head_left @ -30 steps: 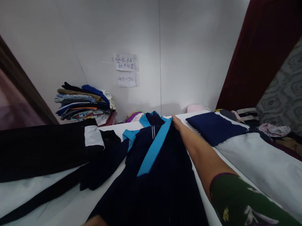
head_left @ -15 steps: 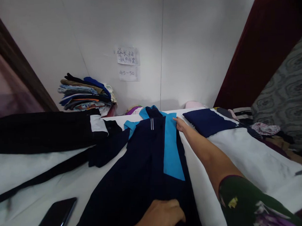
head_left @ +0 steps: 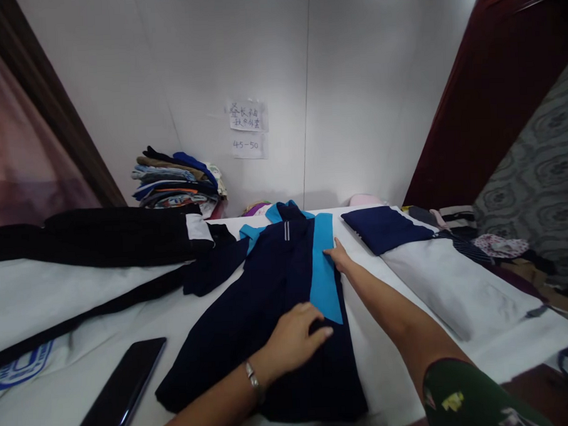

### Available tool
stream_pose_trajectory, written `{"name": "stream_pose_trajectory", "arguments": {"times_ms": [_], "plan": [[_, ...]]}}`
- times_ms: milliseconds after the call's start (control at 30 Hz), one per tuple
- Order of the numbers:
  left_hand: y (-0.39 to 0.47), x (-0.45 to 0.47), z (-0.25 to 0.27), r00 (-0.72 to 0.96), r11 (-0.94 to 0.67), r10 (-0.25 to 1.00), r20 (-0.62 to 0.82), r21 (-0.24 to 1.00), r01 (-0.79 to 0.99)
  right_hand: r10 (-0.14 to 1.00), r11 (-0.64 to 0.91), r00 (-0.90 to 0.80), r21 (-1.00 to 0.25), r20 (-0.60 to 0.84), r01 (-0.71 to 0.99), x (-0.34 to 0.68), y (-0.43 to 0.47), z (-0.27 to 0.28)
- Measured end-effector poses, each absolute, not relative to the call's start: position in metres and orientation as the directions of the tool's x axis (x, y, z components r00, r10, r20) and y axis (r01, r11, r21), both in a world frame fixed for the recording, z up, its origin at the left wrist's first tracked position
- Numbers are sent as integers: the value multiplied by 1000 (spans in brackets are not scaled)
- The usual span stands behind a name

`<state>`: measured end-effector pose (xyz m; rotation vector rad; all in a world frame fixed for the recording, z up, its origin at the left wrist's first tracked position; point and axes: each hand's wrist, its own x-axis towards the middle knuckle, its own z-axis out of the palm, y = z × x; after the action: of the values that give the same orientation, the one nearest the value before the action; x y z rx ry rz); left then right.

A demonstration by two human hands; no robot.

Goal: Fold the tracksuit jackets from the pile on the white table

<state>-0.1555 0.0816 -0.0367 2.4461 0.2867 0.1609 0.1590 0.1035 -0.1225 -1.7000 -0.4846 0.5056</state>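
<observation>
A navy jacket [head_left: 268, 289] with a bright blue panel [head_left: 322, 261] and two thin pale stripes lies folded lengthwise on the white table cover [head_left: 379, 353]. One navy sleeve [head_left: 215, 266] sticks out to the left. Over the lower part of the jacket is my left hand [head_left: 294, 338], its thumb apart from its curved fingers and nothing between them. My right hand [head_left: 341, 257] rests at the right edge of the blue panel. Its finger and thumb are spread, with a fingertip on the cloth.
To the left lie black trousers [head_left: 125, 235] and a dark phone [head_left: 120, 396]. A folded navy garment [head_left: 385, 227] sits at the right. Behind, a pile of folded clothes [head_left: 176, 180] stands against the wall, near paper signs [head_left: 248, 130]. More clothes [head_left: 497, 244] are heaped far right.
My left hand has moved up from the jacket's hem and its fingers have opened. My right hand has slid down the panel's edge from its top corner. The view has shifted slightly.
</observation>
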Motion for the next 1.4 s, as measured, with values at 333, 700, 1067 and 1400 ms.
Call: {"name": "stream_pose_trajectory", "arguments": {"times_ms": [333,700,1067,1400], "plan": [[101,-140,-109,946,-873,323,-27,378,308,631,-411,763,-774,140,481,131,87,-101],[106,-147,-90,948,-835,309,-70,458,306,841,-505,541,-368,-6,781,84,80,-119],[208,-257,-76,537,-511,844,4,314,800,683,-168,730,-970,12,173,32,-46,-147],[218,-269,-69,454,-324,871,-191,470,821,709,-118,632,-936,-313,-331,-29,-84,-125]]}}
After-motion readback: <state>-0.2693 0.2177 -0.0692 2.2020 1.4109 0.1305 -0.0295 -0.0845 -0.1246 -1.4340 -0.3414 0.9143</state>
